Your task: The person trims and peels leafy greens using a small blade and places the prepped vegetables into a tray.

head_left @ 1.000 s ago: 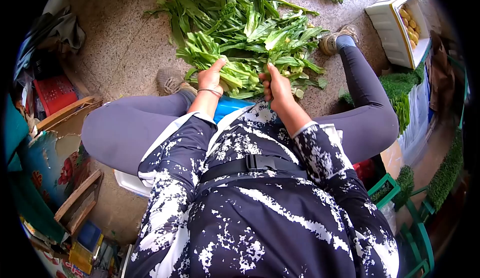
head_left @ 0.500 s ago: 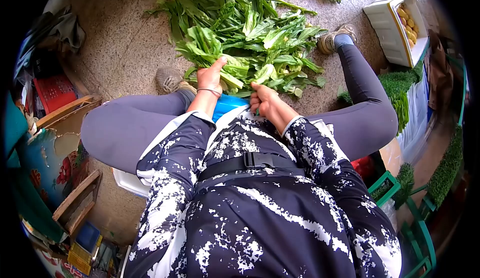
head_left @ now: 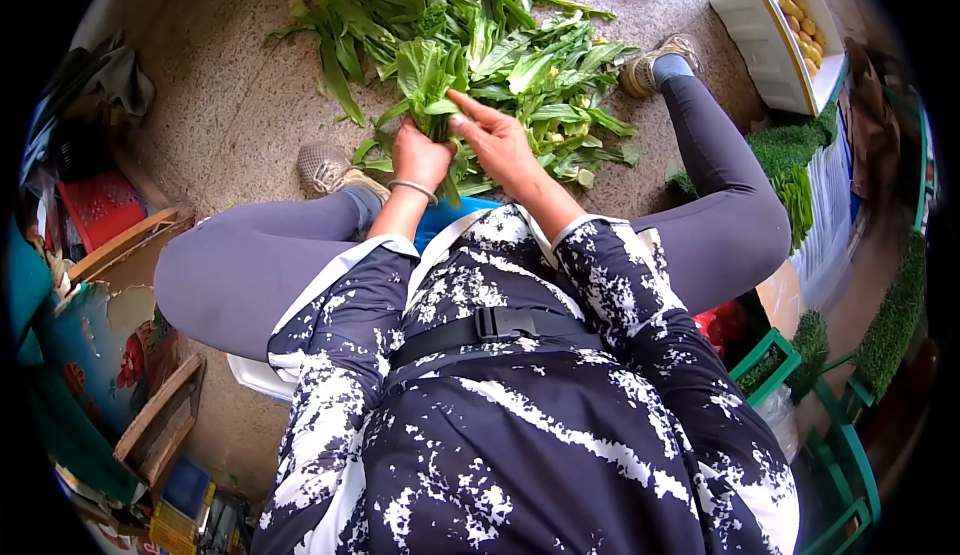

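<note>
My left hand [head_left: 420, 163] is closed around the lower part of a bunch of green leafy lettuce [head_left: 428, 73], whose leaves stand up and away from me. My right hand [head_left: 500, 150] is beside it, index finger and thumb stretched apart, the fingertips against the bunch's leaves. Past my hands a large heap of the same greens [head_left: 560, 80] lies on the floor, with cut stem ends showing at its near side. Under my wrists, a blue object [head_left: 450, 217] shows between my legs, mostly hidden.
A white foam box [head_left: 755, 30] holding yellowish round produce [head_left: 803, 30] stands at the far right. Strips of artificial grass [head_left: 790, 150] and a green plastic frame [head_left: 768, 365] are at the right. A wooden frame [head_left: 160, 420] and a red basket [head_left: 100, 205] are at the left.
The bunch has turned more upright in my left hand. My right hand has risen from near my lap to the bunch's leaves, its fingers extending.
</note>
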`<act>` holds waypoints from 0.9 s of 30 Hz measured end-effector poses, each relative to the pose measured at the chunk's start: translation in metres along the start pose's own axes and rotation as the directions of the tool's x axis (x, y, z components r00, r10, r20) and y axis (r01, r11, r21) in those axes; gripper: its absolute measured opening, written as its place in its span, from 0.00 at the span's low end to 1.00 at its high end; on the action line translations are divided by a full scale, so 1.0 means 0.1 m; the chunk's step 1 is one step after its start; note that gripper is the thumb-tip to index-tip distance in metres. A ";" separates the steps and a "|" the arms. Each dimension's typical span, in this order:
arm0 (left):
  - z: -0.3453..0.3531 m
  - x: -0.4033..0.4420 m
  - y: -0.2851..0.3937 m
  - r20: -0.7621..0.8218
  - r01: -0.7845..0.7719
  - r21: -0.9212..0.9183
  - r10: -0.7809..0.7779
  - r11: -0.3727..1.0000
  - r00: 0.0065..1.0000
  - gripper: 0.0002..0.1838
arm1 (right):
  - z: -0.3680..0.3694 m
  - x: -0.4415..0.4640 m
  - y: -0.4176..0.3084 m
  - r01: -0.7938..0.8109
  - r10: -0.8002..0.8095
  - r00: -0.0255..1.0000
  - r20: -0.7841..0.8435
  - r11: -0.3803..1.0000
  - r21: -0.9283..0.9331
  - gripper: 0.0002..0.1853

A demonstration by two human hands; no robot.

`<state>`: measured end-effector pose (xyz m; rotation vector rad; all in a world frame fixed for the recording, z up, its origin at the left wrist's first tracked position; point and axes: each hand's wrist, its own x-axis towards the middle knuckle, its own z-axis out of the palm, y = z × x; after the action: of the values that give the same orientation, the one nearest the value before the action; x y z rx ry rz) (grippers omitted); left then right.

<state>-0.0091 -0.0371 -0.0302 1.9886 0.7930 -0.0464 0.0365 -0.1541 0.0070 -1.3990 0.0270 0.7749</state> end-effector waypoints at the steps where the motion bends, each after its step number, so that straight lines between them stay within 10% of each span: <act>1: 0.01 0.04 -0.04 0.014 0.022 -0.008 -0.022 1.000 1.000 0.24 | -0.07 0.05 0.11 0.112 -0.119 0.988 -0.096 0.991 -0.069 0.20; 6: 0.02 0.19 -0.32 0.049 0.133 -0.234 -0.125 0.963 0.991 0.19 | -0.91 0.32 0.55 0.001 -0.144 0.692 -0.707 0.980 -0.198 0.24; 8: 0.01 0.19 -0.31 0.101 0.238 -0.481 -0.216 0.844 0.971 0.17 | -1.05 0.32 0.44 -0.496 0.314 0.599 -0.737 0.867 -0.034 0.23; 12: -0.02 0.15 -0.24 0.198 0.401 -0.653 -0.366 0.643 0.909 0.15 | -1.08 0.63 0.80 -0.534 0.154 0.602 -0.784 0.808 -0.251 0.17; 18: -0.09 0.18 -0.24 0.305 0.479 -0.710 -0.389 0.516 0.870 0.13 | -1.03 0.59 0.69 -0.341 0.269 0.639 -0.720 0.939 0.049 0.12; 20: -0.11 0.18 -0.19 0.286 0.463 -0.719 -0.386 0.519 0.877 0.13 | -0.97 0.39 0.53 -0.174 0.083 0.878 -0.472 0.973 -0.153 0.11; 27: -0.06 0.20 -0.08 0.451 0.514 -0.811 -0.261 0.278 0.853 0.22 | -0.61 -0.13 0.08 0.139 -0.329 0.941 -0.075 0.579 -0.803 0.10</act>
<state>0.0002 -0.0197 -0.0402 0.6296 0.8649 -0.1010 0.0478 -0.2141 -0.0066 -2.2901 -0.3806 0.3851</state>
